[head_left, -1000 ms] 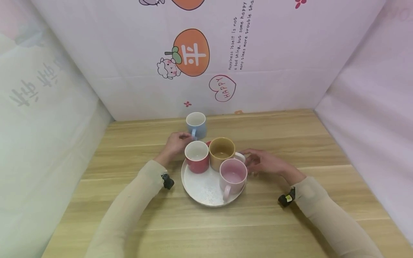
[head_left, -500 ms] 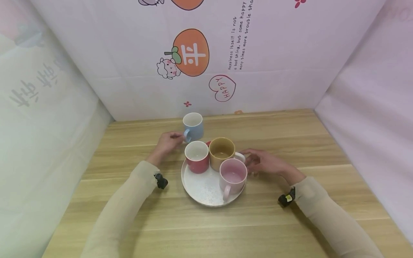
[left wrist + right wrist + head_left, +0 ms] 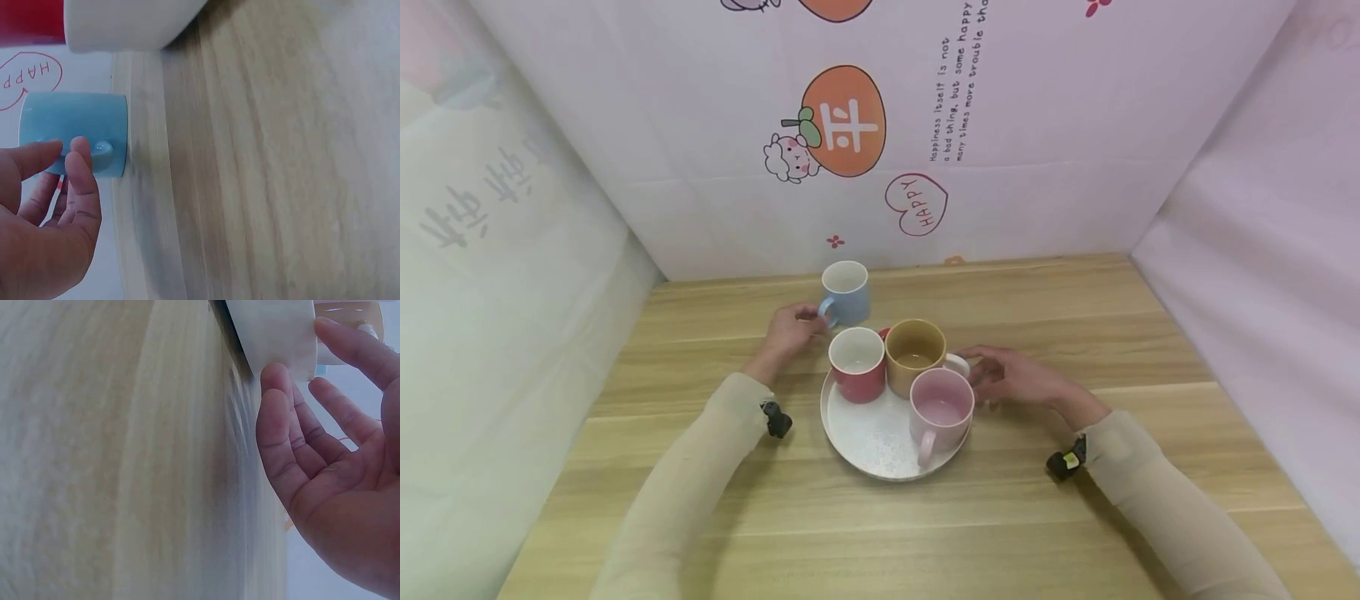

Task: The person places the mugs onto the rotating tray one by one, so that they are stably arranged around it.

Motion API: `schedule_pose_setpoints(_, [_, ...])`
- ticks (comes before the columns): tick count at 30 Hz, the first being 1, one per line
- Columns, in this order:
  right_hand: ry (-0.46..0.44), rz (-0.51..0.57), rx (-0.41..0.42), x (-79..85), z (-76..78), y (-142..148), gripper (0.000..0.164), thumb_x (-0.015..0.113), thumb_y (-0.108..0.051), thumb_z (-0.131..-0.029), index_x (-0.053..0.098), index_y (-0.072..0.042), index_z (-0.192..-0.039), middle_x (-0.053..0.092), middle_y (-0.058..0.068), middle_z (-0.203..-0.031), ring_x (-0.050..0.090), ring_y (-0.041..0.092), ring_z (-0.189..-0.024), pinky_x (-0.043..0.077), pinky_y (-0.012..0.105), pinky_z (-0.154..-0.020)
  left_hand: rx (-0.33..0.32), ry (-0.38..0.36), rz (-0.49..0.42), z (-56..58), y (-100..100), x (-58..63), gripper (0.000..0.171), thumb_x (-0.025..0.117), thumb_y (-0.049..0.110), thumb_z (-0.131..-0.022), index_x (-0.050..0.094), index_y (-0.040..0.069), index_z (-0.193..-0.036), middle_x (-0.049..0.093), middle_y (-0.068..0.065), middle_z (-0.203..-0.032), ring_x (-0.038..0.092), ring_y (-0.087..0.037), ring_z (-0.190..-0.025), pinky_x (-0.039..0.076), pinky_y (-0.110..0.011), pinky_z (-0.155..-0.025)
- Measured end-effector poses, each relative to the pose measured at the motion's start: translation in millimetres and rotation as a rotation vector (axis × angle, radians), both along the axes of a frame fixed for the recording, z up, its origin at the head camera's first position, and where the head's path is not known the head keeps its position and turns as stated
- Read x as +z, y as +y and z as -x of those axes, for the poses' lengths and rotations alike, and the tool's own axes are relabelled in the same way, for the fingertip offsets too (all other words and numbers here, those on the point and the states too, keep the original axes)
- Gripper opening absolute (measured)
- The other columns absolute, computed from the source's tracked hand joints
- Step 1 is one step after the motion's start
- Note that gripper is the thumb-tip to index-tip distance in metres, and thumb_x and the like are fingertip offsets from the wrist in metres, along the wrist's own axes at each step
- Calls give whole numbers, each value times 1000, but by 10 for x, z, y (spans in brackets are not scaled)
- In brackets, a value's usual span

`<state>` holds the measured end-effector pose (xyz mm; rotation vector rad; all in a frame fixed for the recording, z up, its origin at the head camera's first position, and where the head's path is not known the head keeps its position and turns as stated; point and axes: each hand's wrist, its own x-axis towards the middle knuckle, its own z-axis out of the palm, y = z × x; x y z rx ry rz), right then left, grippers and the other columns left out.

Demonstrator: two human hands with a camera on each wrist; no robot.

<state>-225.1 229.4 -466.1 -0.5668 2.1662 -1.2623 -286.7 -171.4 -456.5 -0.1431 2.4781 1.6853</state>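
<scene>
At the back of the table a light blue mug (image 3: pixel 847 302) stands upright, its handle turned left. My left hand (image 3: pixel 795 327) pinches that handle between thumb and fingers (image 3: pixel 84 187). In front is a round white tray (image 3: pixel 872 454) bearing a red mug (image 3: pixel 861 385), a yellow-brown mug (image 3: pixel 901 379) with a white handle, and a pink mug (image 3: pixel 942 421). My right hand (image 3: pixel 1018 377) is at the tray's right side with relaxed, spread fingers. In the right wrist view its thumb (image 3: pixel 353 347) and fingertips lie right at the tray wall (image 3: pixel 275 337).
The wooden table (image 3: pixel 880 550) carries all of this. A printed white cloth (image 3: pixel 1037 167) rises close behind the blue mug, with pale cloth walls at left and right. Both wrists wear small black cameras (image 3: pixel 777 419).
My left hand has shifted left, and the blue mug has slid slightly left with its handle turning further left. The right hand, tray and other mugs stay in place.
</scene>
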Motion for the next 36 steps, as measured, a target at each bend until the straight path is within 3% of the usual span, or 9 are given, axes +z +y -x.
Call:
schedule_pose_setpoints(4, [-5,0,-10,28,-14,-5,70,77,-19,-87,43,-22,-148,67,18,-121,71,30,-87,60,43,-69,19,2,-18,27,-22,-7,34,67,13,-93,63,-1,-124,66,-22,-121,69,-27,-97,60,-39,-87])
schedule_pose_setpoints(12, [-12,8,-13,61,-27,-19,70,77,-17,-88,42,-19,-149,67,19,-122,71,31,-91,61,43,-71,63,14,-102,82,23,-39,34,66,11,-93,62,-1,-125,67,-22,-120,69,-12,-81,61,-40,-85])
schedule_pose_setpoints(18, [-15,4,-17,48,-6,-5,69,76,-16,-88,43,-19,-148,67,19,-120,71,29,-91,61,43,-71,138,47,-103,85,55,-42,33,66,11,-94,64,0,-125,67,-22,-119,70,-20,-87,61,-39,-87])
schedule_pose_setpoints(22, [-19,6,-17,51,2,-8,69,76,-16,-88,43,-21,-148,67,18,-121,71,29,-91,61,43,-71,180,76,-88,100,61,-49,33,69,10,-92,66,1,-124,68,-22,-119,69,-18,-85,61,-40,-89])
schedule_pose_setpoints(29, [-3,-5,-13,41,1,-7,68,77,-19,-87,45,-23,-147,67,18,-120,71,29,-90,61,43,-71,217,91,-80,102,48,-80,32,72,12,-90,69,2,-120,70,-21,-118,65,-6,-74,61,-25,-75])
schedule_pose_setpoints(32, [-5,-6,-17,36,-3,-10,68,77,-19,-87,45,-24,-146,67,18,-120,71,29,-91,61,43,-72,216,95,-87,86,37,-86,31,71,13,-91,70,2,-120,70,-20,-118,66,-8,-78,60,-22,-74])
schedule_pose_setpoints(36, [-9,-13,-23,26,-1,-12,67,78,-20,-87,46,-25,-146,67,17,-120,71,29,-91,61,42,-72,208,114,-94,72,19,-98,30,70,15,-93,69,2,-120,68,-19,-118,71,-21,-90,61,-27,-80])
